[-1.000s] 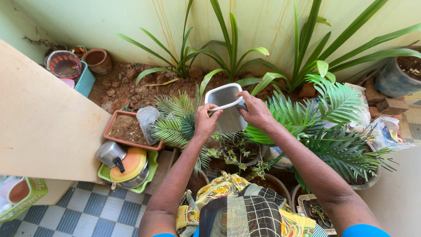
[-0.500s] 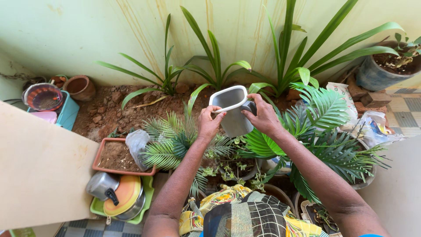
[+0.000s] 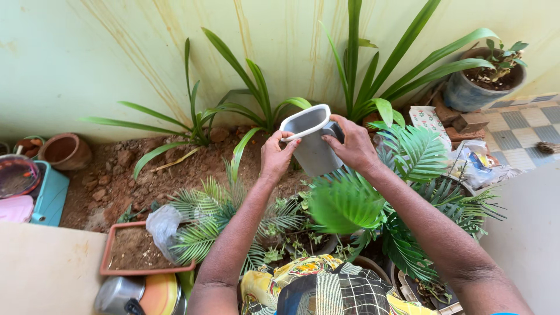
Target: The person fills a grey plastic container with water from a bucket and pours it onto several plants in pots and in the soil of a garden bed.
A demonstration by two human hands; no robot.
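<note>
- Nearest you, your lap is covered by one yellow patterned cloth [image 3: 303,274] with a dark checked piece over it.
- To your left lies one rectangular terracotta trough [image 3: 125,256] of soil, with one crumpled plastic bag [image 3: 162,224] on its right end.
- Just ahead, small potted palms [image 3: 350,204] spread their fronds under your forearms.
- Your left hand [image 3: 275,156] pinches the near rim of one grey jug [image 3: 312,140], thumb and fingertips closed on the white edge.
- Your right hand [image 3: 354,144] is wrapped around the jug's right side, its grip closed on the handle area.
- The jug is held in the air above the palms and the soil bed [image 3: 146,169]; its long axis is tilted, the open mouth pointing up and away to the left, towards the wall, the base down towards you.
- Beyond it, three long-leaved plants [image 3: 256,99] rise from the soil along the pale green wall [image 3: 116,52].
- Far left sits one empty clay pot [image 3: 64,150]; far right, one grey pot [image 3: 475,87] with a small plant.
</note>
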